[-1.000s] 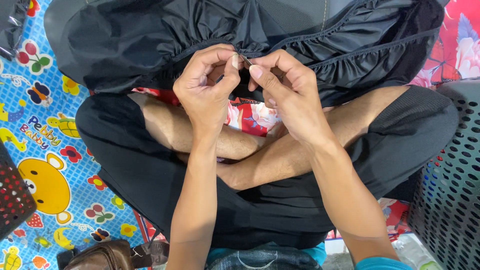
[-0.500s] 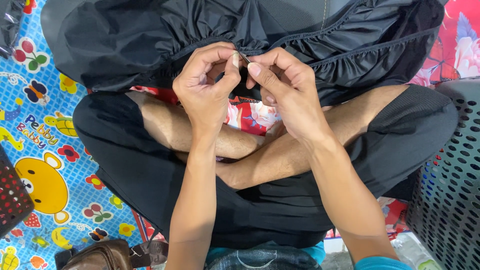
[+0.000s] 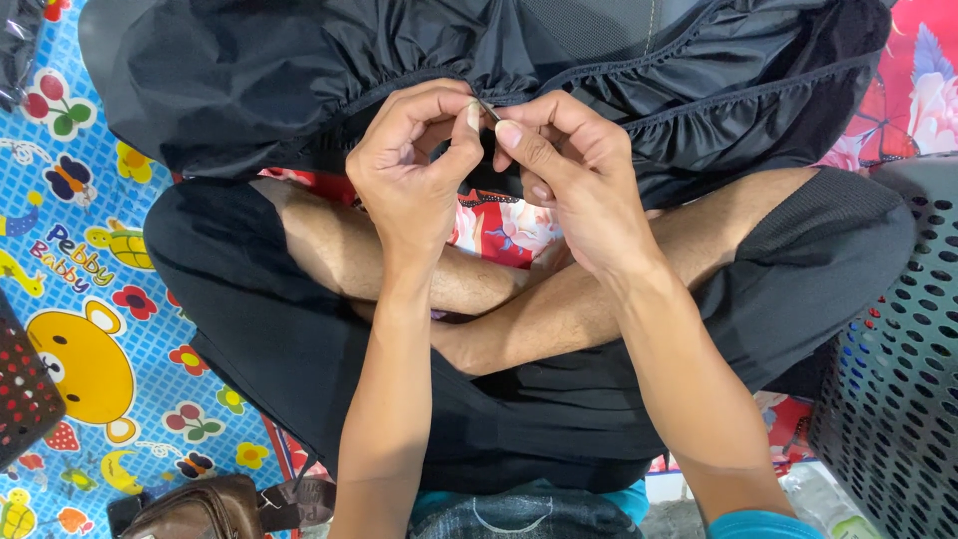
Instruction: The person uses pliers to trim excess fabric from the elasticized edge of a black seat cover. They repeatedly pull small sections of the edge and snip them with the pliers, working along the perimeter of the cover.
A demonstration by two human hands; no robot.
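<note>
A black garment (image 3: 299, 70) with a gathered elastic hem lies spread over my crossed legs. My left hand (image 3: 414, 175) and my right hand (image 3: 569, 175) meet at the middle of that hem, thumbs and forefingers pinched together. A small thin metal piece (image 3: 488, 110), perhaps a pin or needle, shows between the fingertips of both hands at the hem's edge. What exactly it is stays unclear. Both hands hover above my shins and a red flowered cloth (image 3: 499, 225).
A blue cartoon play mat (image 3: 90, 299) covers the floor at left. A grey perforated basket (image 3: 898, 399) stands at the right, another dark basket (image 3: 20, 389) at the left edge. A brown leather bag (image 3: 210, 509) lies near the bottom. Red flowered fabric (image 3: 913, 100) shows top right.
Both hands stay pinched at the hem in nearly the same place; the fingertips have shifted slightly.
</note>
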